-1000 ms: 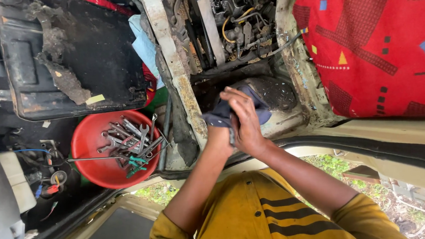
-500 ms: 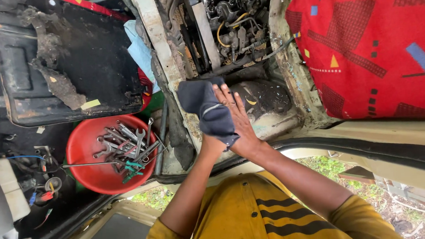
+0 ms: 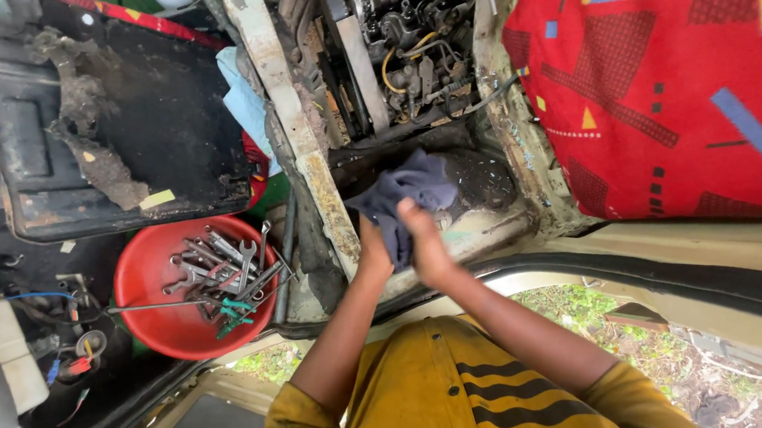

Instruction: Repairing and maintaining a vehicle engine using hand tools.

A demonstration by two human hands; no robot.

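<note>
Low centre of the frame, my left hand [image 3: 373,254] and right hand [image 3: 424,242] press together around a grey rag [image 3: 406,195], both closed on it, apparently wiping. Left of them a red bowl [image 3: 152,285] keeps wrenches [image 3: 226,267] within reach. Beyond, the engine bay [image 3: 397,45] is crowded; a red patterned cushion [image 3: 673,81] walls the right.
</note>
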